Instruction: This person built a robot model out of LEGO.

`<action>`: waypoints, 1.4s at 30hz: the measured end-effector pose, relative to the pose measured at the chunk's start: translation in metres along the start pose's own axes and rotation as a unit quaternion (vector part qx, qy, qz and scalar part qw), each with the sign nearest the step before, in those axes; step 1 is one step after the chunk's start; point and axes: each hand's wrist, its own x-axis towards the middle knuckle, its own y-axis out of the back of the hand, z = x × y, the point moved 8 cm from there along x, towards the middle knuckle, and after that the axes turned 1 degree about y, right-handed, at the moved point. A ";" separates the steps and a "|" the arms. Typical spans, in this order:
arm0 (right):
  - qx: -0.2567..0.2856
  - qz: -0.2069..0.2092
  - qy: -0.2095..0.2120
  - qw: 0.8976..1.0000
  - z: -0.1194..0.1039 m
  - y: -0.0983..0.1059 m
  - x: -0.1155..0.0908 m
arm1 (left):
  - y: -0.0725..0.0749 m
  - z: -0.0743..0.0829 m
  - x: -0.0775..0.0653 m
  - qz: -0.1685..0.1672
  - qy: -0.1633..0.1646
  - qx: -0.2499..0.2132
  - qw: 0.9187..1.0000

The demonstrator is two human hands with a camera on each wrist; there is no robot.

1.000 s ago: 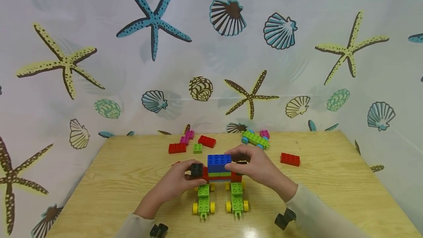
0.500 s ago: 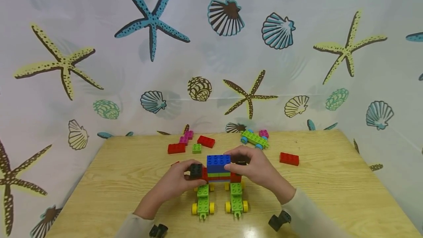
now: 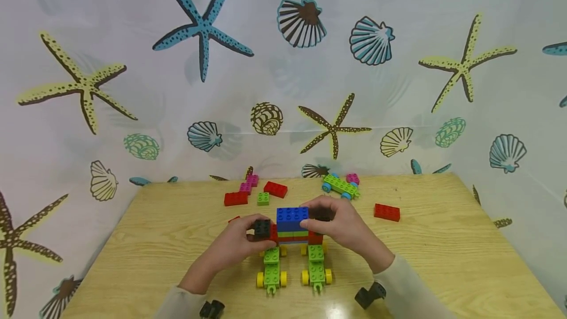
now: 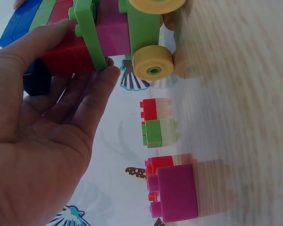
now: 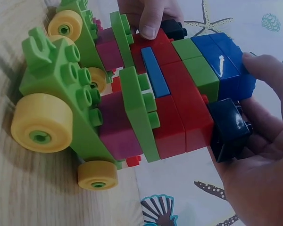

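Note:
A toy-brick build stands mid-table on two green wheeled bases [image 3: 271,274] with yellow wheels [image 5: 41,123]. Purple bricks [image 5: 117,125] and green plates rise from them to a red brick layer [image 5: 184,84]. Above the red lie green bricks [image 5: 195,75], topped by blue bricks [image 3: 292,216]. A black brick [image 3: 262,229] sticks out on the left, another black brick [image 5: 230,129] on the right. My left hand [image 3: 232,242] grips the red left end, thumb on one side and fingers opposite. My right hand [image 3: 343,220] holds the blue bricks between thumb and fingers; some fingertips are hidden.
Behind the build lie red bricks [image 3: 236,199], a small green brick [image 3: 263,198], pink bricks [image 3: 248,184] and a green wheeled base [image 3: 340,186] with blue wheels. A red brick [image 3: 387,212] lies on the right. A patterned curtain [image 3: 283,78] hangs behind the table.
Both hands keep their hold and the build looks the same. My right sleeve and wrist camera have shifted a little to the left. The whole head view has drifted slightly.

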 end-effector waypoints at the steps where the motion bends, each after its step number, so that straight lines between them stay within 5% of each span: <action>1: 0.001 0.000 -0.001 1.000 0.000 0.000 0.000 | 0.000 0.001 0.000 0.000 0.000 0.001 1.000; 14: -0.004 0.003 -0.002 1.000 0.002 0.003 -0.001 | -0.001 0.013 0.002 0.011 -0.021 0.005 1.000; 22: 0.014 -0.003 0.000 1.000 0.004 0.001 -0.004 | -0.008 0.030 0.007 0.026 -0.083 0.017 0.996; 33: 0.000 -0.036 -0.003 0.999 -0.004 0.001 -0.002 | -0.006 0.023 0.003 0.028 -0.057 0.032 0.997; 37: 0.006 -0.040 -0.005 0.999 -0.001 0.019 -0.008 | -0.007 0.023 0.003 0.022 -0.047 0.029 0.998; 42: 0.003 0.005 -0.039 0.999 0.019 0.062 -0.021 | -0.009 0.024 0.005 0.017 -0.044 0.034 0.998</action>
